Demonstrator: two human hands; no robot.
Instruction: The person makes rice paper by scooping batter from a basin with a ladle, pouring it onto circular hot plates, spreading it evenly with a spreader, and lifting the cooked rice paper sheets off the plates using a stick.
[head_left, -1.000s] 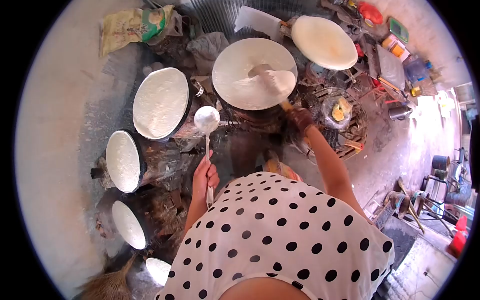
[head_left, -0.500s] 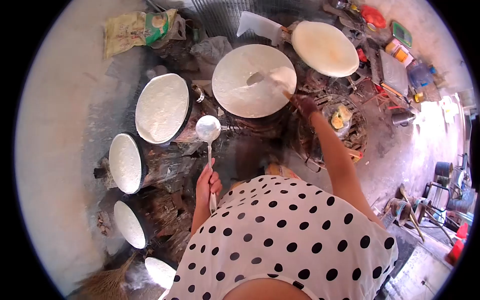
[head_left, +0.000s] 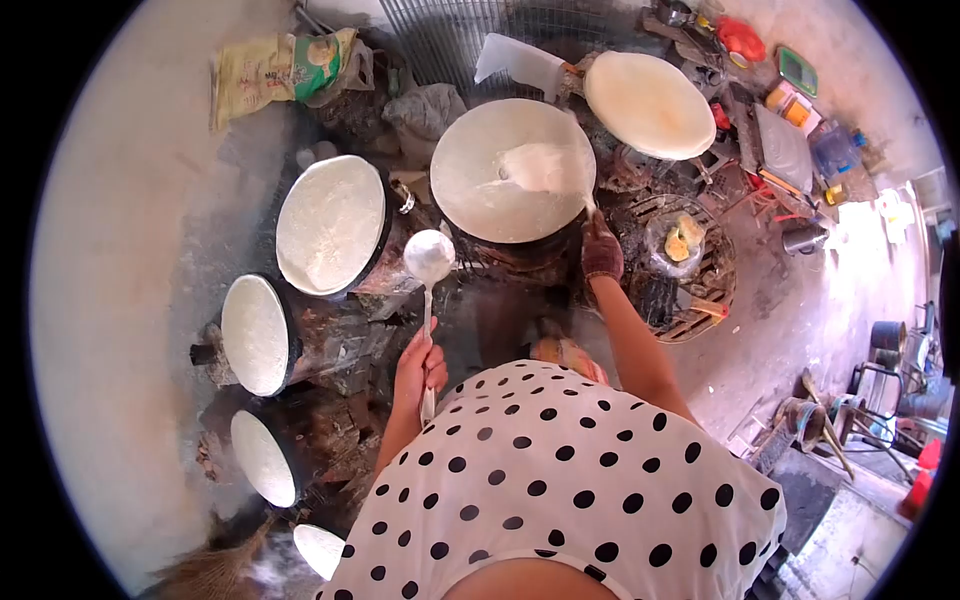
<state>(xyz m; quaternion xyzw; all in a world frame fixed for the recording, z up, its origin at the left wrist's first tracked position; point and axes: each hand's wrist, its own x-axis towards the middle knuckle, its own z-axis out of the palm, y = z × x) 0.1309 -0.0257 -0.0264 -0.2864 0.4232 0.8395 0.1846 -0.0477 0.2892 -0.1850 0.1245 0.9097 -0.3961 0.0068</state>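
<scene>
My left hand (head_left: 419,368) is closed round the handle of a metal ladle (head_left: 429,257), whose bowl is raised and coated white. In a brown glove, my right hand (head_left: 602,250) grips the handle of a spreading tool (head_left: 589,203); its head is blurred over the right side of the large round pan (head_left: 480,200). A paler patch of batter (head_left: 543,167) lies in that pan around the tool. Left of the ladle, a second round pan (head_left: 332,225) holds a white layer. Behind my right hand sits a round, pale flatbread (head_left: 650,106).
More white-covered pans (head_left: 256,335) curve down the left side. A round grate (head_left: 715,290) at the right carries a bag with yellow pieces (head_left: 683,240). A broom (head_left: 215,570) is at lower left, a yellow-green sack (head_left: 285,75) at upper left, and stools and pots at far right.
My right hand has swept the tool across the large pan, and the paler batter patch has changed shape. The ladle stays in my left hand. The whole view has shifted slightly.
</scene>
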